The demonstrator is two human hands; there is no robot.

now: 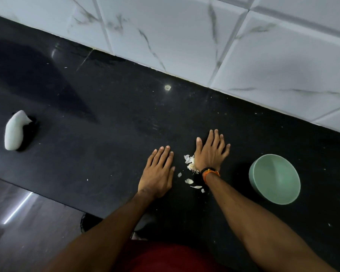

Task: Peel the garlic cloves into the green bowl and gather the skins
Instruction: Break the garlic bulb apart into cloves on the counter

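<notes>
While both hands lie flat on the dark surface (pixel 110 122), the garlic skins (pixel 190 163) sit in the gap between them, and that gap is what the gathering seems to turn on. The right hand (pixel 211 152) rests palm down with fingers straight and spread, holding nothing; its thumb-side edge touches the thickest clump of skins, so it is the nearer hand. The left hand (pixel 158 171) is also flat and released, fingers together, a little apart from the scraps. The skins trail in a loose line from beside the right thumb down towards the right wrist, so their long axis runs roughly towards the person, parallel to the inner edges of both hands. A sweep inward from either side would likely bunch them.

The green bowl (pixel 275 178) stands to the right of the right forearm, well apart from the skins; its inside looks bare from here, though shadow and angle may be hiding a clove. No whole clove can be made out among the scraps.

The surface is black and polished, flecked with small pale crumbs. A white object (pixel 15 130) lies far to the left. White marble-veined wall tiles (pixel 185 36) run behind, and a wood-toned floor (pixel 18 222) shows below the near edge
</notes>
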